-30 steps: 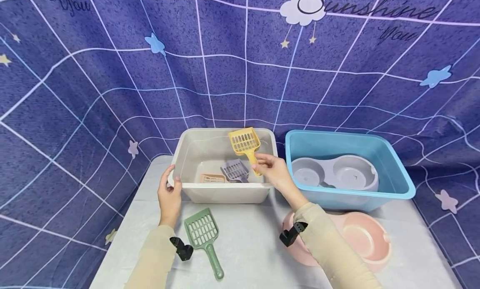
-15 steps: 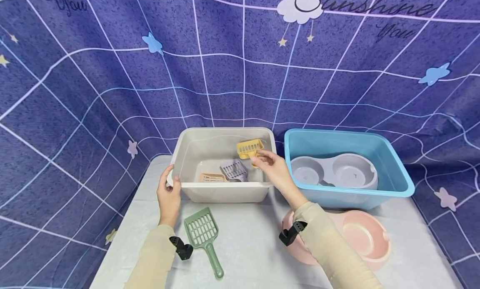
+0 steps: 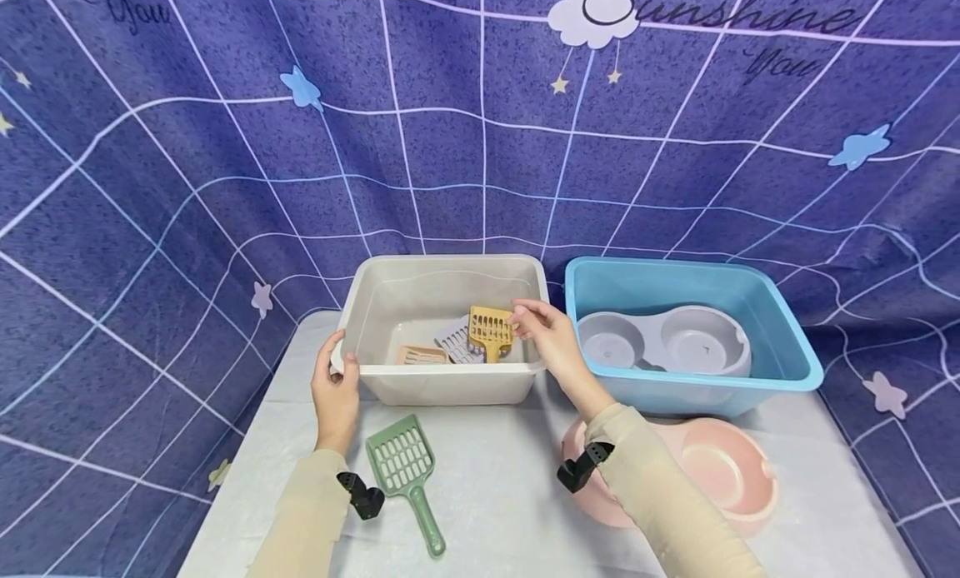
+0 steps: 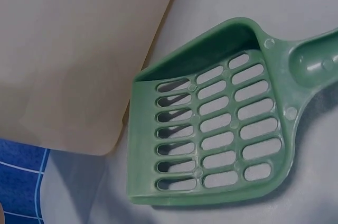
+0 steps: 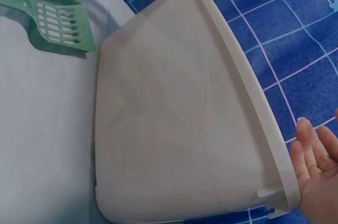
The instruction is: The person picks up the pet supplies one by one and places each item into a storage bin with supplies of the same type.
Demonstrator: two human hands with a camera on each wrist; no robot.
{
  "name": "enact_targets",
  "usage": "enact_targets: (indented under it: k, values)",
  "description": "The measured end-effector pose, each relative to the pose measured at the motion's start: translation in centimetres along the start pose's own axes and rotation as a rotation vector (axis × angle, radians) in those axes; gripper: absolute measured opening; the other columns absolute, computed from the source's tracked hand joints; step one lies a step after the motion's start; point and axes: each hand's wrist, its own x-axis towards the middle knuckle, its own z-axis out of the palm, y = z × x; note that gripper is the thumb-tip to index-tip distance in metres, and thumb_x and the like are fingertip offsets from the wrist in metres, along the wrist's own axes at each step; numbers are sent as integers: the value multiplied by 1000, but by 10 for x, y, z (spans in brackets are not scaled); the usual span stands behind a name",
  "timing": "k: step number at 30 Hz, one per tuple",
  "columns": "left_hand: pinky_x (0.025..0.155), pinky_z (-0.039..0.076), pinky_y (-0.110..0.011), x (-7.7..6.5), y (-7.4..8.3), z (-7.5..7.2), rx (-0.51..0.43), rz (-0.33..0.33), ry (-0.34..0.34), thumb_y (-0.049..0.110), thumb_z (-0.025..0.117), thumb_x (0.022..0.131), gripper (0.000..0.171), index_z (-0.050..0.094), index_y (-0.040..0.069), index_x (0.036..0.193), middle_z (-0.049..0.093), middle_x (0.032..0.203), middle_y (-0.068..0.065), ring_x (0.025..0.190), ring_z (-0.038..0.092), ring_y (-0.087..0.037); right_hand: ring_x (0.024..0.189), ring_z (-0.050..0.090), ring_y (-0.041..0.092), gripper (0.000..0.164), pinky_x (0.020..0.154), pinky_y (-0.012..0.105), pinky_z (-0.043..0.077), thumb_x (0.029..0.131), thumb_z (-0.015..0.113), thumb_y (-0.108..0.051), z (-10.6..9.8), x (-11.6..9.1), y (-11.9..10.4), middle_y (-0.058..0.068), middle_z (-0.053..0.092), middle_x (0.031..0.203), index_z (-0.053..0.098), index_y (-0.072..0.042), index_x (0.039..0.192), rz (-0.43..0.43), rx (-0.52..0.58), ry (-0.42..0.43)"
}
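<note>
A yellow litter scoop (image 3: pixel 491 330) is inside the light grey litter box (image 3: pixel 450 386), partly over a grey-purple litter scoop (image 3: pixel 458 345). An orange litter scoop (image 3: pixel 423 356) lies to their left, its lower part hidden by the front wall. Just right of the yellow scoop, over the box, is my right hand (image 3: pixel 546 335). In the right wrist view its fingers (image 5: pixel 311 152) are loosely extended and hold nothing. My left hand (image 3: pixel 335 395) grips the box's rim at the front left corner. A green litter scoop (image 4: pixel 222 123) lies on the table in front of the box.
To the right stands a blue litter box (image 3: pixel 690 386) with a grey double bowl (image 3: pixel 656 332) inside. A pink double bowl (image 3: pixel 693 453) sits before it, partly under my right forearm. A purple patterned cloth (image 3: pixel 450 145) hangs behind the white-covered table (image 3: pixel 495 495).
My right hand has lowered the yellow litter scoop into the grey box and let it go. The scoop now rests among the others. My left hand stays on the rim.
</note>
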Motion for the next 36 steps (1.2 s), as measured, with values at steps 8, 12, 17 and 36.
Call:
enact_targets:
  k: [8, 12, 17, 36]
  values:
    - [62, 40, -14, -1, 2, 1, 9, -9, 11, 5, 51, 99, 42, 52, 3, 141, 51, 141, -17, 73, 48, -7, 85, 65, 32, 27, 74, 26, 55, 102, 55, -13, 1, -3, 1, 21, 69, 97, 64, 4, 121, -23, 77, 46]
    - [66, 42, -13, -1, 2, 0, -1, -19, 3, 6, 51, 100, 43, 51, 4, 142, 50, 142, -18, 81, 51, -8, 87, 64, 36, 27, 75, 27, 55, 102, 55, -14, 1, -7, 1, 23, 68, 99, 65, 2, 121, -36, 88, 54]
    - [65, 41, -14, -1, 2, 0, 8, -17, 4, 7, 51, 100, 43, 51, 5, 143, 50, 142, -17, 76, 49, -6, 88, 64, 36, 27, 76, 27, 54, 103, 55, -17, 1, -14, -3, 26, 67, 101, 65, 0, 121, -50, 118, 59]
    - [69, 43, -14, 2, -1, -2, -8, -29, -15, 7, 53, 99, 44, 51, 4, 143, 51, 140, -18, 81, 54, -8, 82, 64, 21, 27, 77, 32, 53, 101, 58, -20, -4, -38, -12, 22, 68, 101, 65, -2, 121, -85, 83, -25]
